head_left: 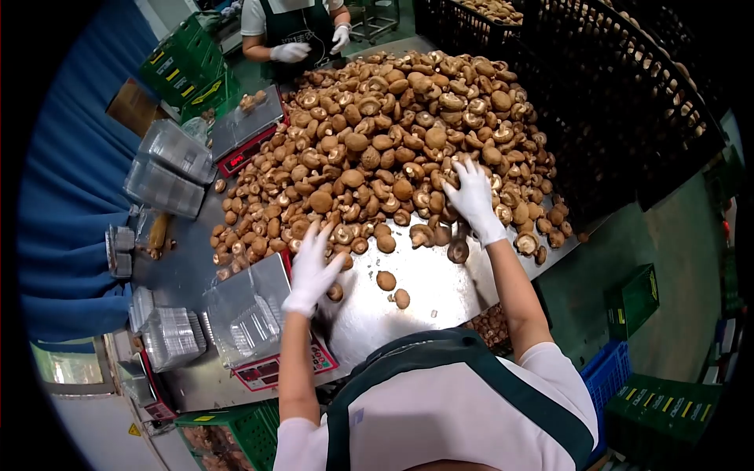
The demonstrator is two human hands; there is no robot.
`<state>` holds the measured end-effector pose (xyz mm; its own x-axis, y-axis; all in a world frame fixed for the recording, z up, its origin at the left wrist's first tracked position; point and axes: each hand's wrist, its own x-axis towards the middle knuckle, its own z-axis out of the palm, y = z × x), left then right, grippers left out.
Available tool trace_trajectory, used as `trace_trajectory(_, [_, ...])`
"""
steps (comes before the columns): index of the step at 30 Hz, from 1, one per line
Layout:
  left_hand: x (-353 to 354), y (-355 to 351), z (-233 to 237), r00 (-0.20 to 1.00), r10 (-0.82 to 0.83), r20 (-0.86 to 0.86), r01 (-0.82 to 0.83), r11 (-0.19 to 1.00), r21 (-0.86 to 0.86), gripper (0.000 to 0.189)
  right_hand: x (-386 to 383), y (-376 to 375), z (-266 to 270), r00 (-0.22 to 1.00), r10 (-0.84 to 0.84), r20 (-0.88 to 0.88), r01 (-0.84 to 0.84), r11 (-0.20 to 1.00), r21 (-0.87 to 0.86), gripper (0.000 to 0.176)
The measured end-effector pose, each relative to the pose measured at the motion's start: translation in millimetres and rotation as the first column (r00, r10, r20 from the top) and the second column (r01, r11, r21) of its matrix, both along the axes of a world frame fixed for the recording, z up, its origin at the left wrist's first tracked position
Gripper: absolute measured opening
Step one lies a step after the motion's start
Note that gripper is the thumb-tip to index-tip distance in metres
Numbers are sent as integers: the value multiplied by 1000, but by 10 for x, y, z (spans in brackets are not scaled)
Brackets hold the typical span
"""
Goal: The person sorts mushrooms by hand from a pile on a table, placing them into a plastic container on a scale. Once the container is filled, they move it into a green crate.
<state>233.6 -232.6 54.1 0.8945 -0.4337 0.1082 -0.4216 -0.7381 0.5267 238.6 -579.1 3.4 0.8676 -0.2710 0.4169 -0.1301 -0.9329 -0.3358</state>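
A big heap of brown mushrooms [385,149] covers the metal table [424,302]. At the heap's near left edge is my left hand [314,267], white-gloved, its fingers spread over some mushrooms and holding none. My right hand [473,200], also gloved, reaches onto the near right slope with fingers apart, touching mushrooms. Between the hands a few loose mushrooms [386,280] lie on the bare metal. Just left of my left hand, a clear plastic tray [247,314] sits on a red-framed scale [259,373].
Across the table a co-worker [294,31] in white gloves stands near a second scale [247,125]. Stacked clear trays [169,169] lie at the left. Black crates [613,94] rise at the right; green crates [664,412] and a blue crate [606,373] stand at lower right.
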Motion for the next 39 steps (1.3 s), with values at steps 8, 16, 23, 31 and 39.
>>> trace_trajectory(8, [977, -1871, -641, 993, -120, 7, 106, 899, 426, 101, 382, 137, -306, 940, -112, -323, 55, 982, -180, 85])
trace_trajectory(16, [308, -1319, -1080, 958, -239, 157, 191, 943, 271, 78, -133, 257, -624, 987, 145, -73, -146, 989, -9, 57])
trace_trajectory(23, [-847, -748, -1430, 970, -144, 194, 110, 978, 176, 54, -512, 813, -714, 892, 432, 133, -434, 901, -16, 38])
trace_trajectory(31, [-1099, -340, -1496, 973, 172, 152, -180, 983, 37, 64, -1019, 1247, -689, 646, 713, 273, -762, 622, 179, 32])
trace_trajectory(39, [-120, -767, -1164, 982, -46, 183, 34, 997, 70, 78, -88, 446, -449, 980, 188, -59, -172, 962, 212, 43])
